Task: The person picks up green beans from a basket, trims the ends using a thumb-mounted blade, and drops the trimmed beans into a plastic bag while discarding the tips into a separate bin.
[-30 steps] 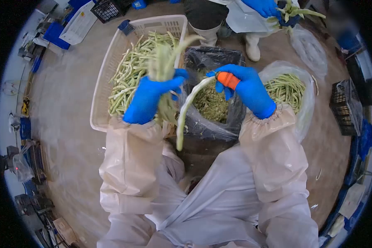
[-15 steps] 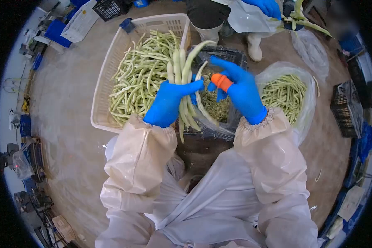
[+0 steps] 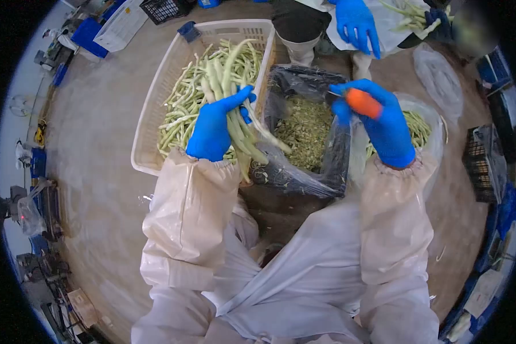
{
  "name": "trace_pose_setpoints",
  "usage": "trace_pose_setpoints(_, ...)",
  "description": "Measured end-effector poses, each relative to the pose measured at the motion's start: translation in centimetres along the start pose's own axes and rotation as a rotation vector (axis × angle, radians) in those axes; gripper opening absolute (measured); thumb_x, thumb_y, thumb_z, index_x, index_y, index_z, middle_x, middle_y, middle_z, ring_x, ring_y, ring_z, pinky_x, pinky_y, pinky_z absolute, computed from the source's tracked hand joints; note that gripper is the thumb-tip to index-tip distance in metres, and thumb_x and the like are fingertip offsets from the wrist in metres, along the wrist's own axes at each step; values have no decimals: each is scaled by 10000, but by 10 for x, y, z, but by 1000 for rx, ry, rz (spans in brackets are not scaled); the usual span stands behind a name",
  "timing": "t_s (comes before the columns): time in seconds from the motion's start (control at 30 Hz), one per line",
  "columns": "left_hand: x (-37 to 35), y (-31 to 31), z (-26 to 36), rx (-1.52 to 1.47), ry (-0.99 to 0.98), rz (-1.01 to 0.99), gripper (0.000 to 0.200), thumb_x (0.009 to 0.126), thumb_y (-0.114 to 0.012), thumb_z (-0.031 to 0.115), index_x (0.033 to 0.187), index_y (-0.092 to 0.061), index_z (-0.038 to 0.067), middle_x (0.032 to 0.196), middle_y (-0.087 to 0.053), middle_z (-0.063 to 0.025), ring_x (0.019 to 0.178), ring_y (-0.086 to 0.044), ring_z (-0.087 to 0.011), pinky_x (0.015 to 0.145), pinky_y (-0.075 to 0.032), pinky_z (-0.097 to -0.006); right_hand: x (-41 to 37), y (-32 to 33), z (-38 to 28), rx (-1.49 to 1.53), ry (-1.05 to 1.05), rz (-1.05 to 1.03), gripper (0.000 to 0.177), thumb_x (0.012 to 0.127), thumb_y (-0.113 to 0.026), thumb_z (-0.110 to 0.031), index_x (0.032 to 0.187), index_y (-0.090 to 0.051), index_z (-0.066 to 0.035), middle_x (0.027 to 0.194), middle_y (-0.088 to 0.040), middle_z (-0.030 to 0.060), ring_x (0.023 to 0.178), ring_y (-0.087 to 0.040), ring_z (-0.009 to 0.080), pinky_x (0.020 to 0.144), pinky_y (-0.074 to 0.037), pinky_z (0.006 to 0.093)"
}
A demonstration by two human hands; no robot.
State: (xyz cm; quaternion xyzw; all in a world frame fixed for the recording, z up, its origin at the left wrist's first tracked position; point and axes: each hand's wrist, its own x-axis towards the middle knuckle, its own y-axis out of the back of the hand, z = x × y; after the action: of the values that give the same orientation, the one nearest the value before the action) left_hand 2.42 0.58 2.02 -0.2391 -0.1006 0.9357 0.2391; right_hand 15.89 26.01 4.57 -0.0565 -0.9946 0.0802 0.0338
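Note:
In a blue glove, my left hand (image 3: 215, 126) is closed round a bunch of long pale-green beans (image 3: 243, 137), above the right side of a white crate (image 3: 149, 126) full of beans. My right hand (image 3: 384, 123), also gloved in blue, is raised between a black lined crate (image 3: 348, 155) and a plastic bag of beans (image 3: 417, 129). An orange cover (image 3: 363, 104) is on one of its digits, and a thin, blurred item shows near the fingertips. Green scraps (image 3: 304, 132) lie in the black crate.
Opposite, a co-worker's blue-gloved hand (image 3: 356, 23) hangs near a white apron, with beans (image 3: 410, 17) beside it. A black crate (image 3: 480, 163) stands at the right, and a clear plastic bag (image 3: 438, 80) lies on the floor.
My hands have moved apart: the left one went left with the beans, the right one right, away from the bunch. The co-worker's gloved hand has come lower.

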Motion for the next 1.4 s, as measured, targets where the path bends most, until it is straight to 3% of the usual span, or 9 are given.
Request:
trace_pose_setpoints(0.1,-9,-19,-1,99,13,-70,304,828,-649,191,1058,-606,-3,911,-638,-56,678,-545,-108,630,-452,-248,14,0,36,-1129,498,239,324,816,-638,-164,1121,-610,-58,1017,-642,145,895,-617,263,789,-485,349)
trace_pose_setpoints(0.13,-8,-21,-5,144,17,-94,307,820,-658,188,1053,-606,-5,917,-638,-62,674,-547,-112,627,-452,-248,15,-3,38,-1158,493,227,381,786,-647,-141,1159,-594,-89,1114,-604,153,962,-583,317,814,-478,374)
trace_pose_setpoints(0.23,-13,-31,-13,191,-1,-134,302,761,-713,140,1009,-612,-1,903,-628,-62,698,-564,-125,633,-453,-250,10,-27,42,-537,408,143,369,781,-648,-143,1142,-603,-83,1100,-609,148,976,-579,316,829,-469,390)
trace_pose_setpoints(0.63,-18,-39,-17,457,-57,-189,393,683,-784,158,1001,-639,-21,884,-645,-55,755,-572,-103,638,-466,-267,-2,-39,43,-1088,401,6,210,773,-572,-58,978,-623,-63,857,-577,141,787,-563,341,679,-461,416)
trace_pose_setpoints(0.83,-22,-41,-24,473,-193,-150,339,721,-748,148,989,-639,-29,907,-652,-78,763,-597,-106,625,-478,-260,-1,-45,31,-112,-148,153,161,778,-573,-75,905,-666,-40,822,-630,166,748,-611,289,651,-470,356)
trace_pose_setpoints(1.13,-9,26,32,43,-448,327,291,809,-660,163,1045,-609,-1,823,-625,-67,660,-545,-115,635,-450,-246,-5,-33,64,-660,-69,55,131,786,-600,-109,891,-632,-38,809,-621,138,760,-606,273,704,-473,352)
trace_pose_setpoints(1.17,-12,50,40,76,-535,435,299,811,-658,163,1054,-606,-3,818,-626,-70,666,-550,-114,644,-450,-243,-2,-19,78,-875,146,105,107,795,-599,-85,886,-627,-35,805,-610,107,771,-592,235,726,-467,334)
trace_pose_setpoints(1.3,-4,90,52,-187,-739,739,303,773,-687,122,1041,-619,-2,831,-632,-53,642,-591,-143,581,-467,-262,7,-4,76,-677,147,118,396,785,-590,37,1167,-589,-68,1058,-602,99,947,-554,205,841,-430,307)
trace_pose_setpoints(1.4,-7,74,50,-72,-640,632,337,753,-703,115,1059,-617,6,850,-635,-55,639,-599,-146,563,-473,-271,10,-17,71,-816,227,159,419,816,-578,6,1229,-548,-57,1244,-536,108,1101,-509,199,948,-373,285)
